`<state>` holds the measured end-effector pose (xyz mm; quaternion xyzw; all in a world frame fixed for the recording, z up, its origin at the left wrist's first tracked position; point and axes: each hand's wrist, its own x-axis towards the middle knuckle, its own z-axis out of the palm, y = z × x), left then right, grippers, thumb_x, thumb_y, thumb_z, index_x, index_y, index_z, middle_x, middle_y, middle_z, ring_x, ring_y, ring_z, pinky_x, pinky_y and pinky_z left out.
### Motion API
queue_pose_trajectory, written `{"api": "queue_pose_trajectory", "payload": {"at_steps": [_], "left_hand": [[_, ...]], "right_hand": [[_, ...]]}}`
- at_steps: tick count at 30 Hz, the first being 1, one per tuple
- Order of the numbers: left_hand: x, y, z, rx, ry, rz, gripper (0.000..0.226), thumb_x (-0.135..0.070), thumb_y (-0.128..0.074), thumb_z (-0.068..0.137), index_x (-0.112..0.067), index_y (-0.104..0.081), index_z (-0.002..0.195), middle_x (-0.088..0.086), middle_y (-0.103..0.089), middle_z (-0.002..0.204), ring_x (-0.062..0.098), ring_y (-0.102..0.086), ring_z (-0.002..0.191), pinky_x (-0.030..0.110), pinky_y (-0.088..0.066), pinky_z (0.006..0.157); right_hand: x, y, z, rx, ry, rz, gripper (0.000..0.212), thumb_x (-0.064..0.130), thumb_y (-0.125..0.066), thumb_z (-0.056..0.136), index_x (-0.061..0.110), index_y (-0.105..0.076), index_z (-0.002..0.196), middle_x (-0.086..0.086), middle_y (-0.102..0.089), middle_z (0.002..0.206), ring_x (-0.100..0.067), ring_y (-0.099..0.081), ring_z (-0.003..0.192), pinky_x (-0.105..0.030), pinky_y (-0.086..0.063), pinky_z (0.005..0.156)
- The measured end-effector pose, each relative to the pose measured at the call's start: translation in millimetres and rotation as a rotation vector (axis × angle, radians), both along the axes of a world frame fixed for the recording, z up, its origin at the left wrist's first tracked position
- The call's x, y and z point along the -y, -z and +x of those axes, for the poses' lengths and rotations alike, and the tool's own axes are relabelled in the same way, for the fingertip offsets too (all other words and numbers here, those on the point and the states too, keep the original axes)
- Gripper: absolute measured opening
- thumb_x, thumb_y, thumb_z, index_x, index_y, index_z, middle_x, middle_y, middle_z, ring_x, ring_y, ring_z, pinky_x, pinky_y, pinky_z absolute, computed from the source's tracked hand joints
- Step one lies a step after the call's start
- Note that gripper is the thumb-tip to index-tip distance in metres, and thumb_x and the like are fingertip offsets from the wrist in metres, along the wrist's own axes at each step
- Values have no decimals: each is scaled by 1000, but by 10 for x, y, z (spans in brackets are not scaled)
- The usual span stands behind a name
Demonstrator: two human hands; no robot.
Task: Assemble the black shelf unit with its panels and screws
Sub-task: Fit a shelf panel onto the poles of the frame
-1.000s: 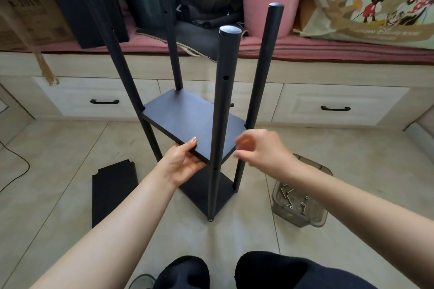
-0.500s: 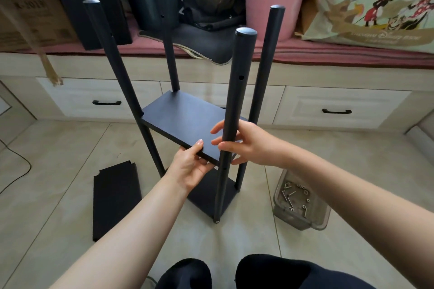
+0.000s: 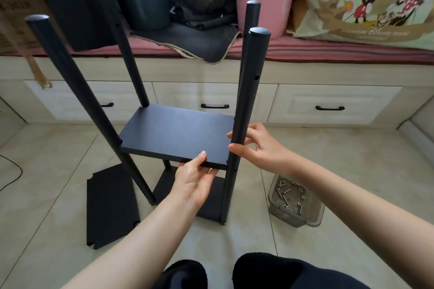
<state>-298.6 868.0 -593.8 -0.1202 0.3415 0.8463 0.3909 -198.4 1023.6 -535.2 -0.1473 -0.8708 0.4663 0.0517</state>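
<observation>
A: What is the matte black shelf unit [image 3: 178,138] looking like from where you are sitting?

B: You are looking at four round black posts rising from the pale tiled floor [image 3: 328,159], with a flat black rectangular middle panel [image 3: 176,134] sitting between them and a lower panel [image 3: 211,197] lying beneath it, close to the floor. The nearest black post [image 3: 244,110] is showing small screw holes along its side.

A: And where are your fingers lying against it?

B: Your left hand [image 3: 195,178] is gripping the near edge of the middle panel, thumb lying on top and fingers curling underneath. Your right hand [image 3: 260,148] is wrapping the nearest post just beside that panel's right corner, thumb in front and fingertips showing behind it.

A: Anything lying near you?

B: A spare black flat panel [image 3: 110,206] is lying on the floor to your left, apart from the unit. A clear plastic tray [image 3: 296,202] holding silver screws [image 3: 285,195] is sitting on your right, near the post's foot.
</observation>
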Motion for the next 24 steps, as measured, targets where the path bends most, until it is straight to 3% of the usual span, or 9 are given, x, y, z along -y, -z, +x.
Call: {"api": "queue_pose_trajectory", "payload": {"at_steps": [3, 6, 9, 11, 13, 15, 19, 22, 24], "left_hand": [[11, -8, 98, 3, 9, 13, 32, 2, -52, 99, -1, -54, 131, 23, -65, 127, 34, -69, 111, 44, -59, 77], [10, -31, 156, -10, 39, 7, 26, 2, -53, 98, -3, -57, 124, 20, -68, 124, 32, -69, 111, 46, -57, 85], [23, -41, 158, -23, 52, 9, 25, 2, -54, 98, -3, -59, 122, 19, -69, 124, 32, -68, 113, 45, -55, 90], [42, -47, 147, -29, 69, 7, 23, 1, -54, 98, -4, -60, 120, 17, -71, 121, 29, -70, 109, 42, -55, 90], [63, -55, 147, -36, 97, 16, 23, 0, -54, 98, -3, -62, 119, 15, -73, 116, 26, -72, 104, 39, -55, 89], [74, -63, 151, -32, 107, 41, 20, 1, -52, 99, -2, -63, 115, 14, -74, 111, 25, -74, 100, 38, -55, 88], [72, -69, 156, -22, 99, 70, 19, 3, -51, 98, -1, -64, 112, 15, -75, 107, 26, -74, 97, 38, -59, 82], [82, -60, 158, -23, 95, 75, 20, 4, -51, 98, 1, -62, 115, 15, -75, 106, 26, -75, 96, 38, -62, 78], [87, -57, 160, -30, 101, 69, 21, 3, -52, 98, 1, -62, 116, 15, -74, 107, 26, -75, 96, 38, -62, 79]], "right_hand": [[-38, 39, 82, 140, 121, -40, 82, 80, -59, 67, 36, -46, 135, 4, -39, 131, -8, -54, 109, -32, -47, 97], [-59, 71, 120, 219, 67, -343, 93, 77, -60, 66, 42, -29, 147, 13, -58, 127, -8, -60, 112, -48, -49, 98], [-79, 178, 92, 167, 35, -492, 100, 76, -71, 59, 43, -33, 146, 20, -71, 109, -7, -67, 106, -49, -49, 98], [-84, 234, 66, 130, 21, -587, 88, 70, -75, 60, 39, -47, 137, 21, -72, 108, -10, -70, 104, -50, -50, 98], [-95, 262, 63, 95, -5, -682, 67, 68, -82, 59, 46, -61, 120, 17, -72, 111, -16, -70, 107, -52, -51, 99], [-115, 288, 77, 72, -48, -723, 60, 65, -85, 58, 51, -66, 113, 11, -72, 116, -20, -68, 111, -52, -51, 99], [-193, 386, 45, 38, -42, -881, 91, 55, -85, 67, 40, -39, 145, -1, -66, 129, -30, -63, 120, -60, -46, 102], [-224, 412, 21, 2, 111, -1178, 85, 68, -67, 79, 35, -32, 148, -19, -59, 136, -39, -60, 121, -60, -42, 105], [-196, 417, -51, 17, 324, -1225, 78, 58, -63, 87, 19, -34, 149, -26, -59, 133, -40, -64, 115, -53, -50, 99]]}}
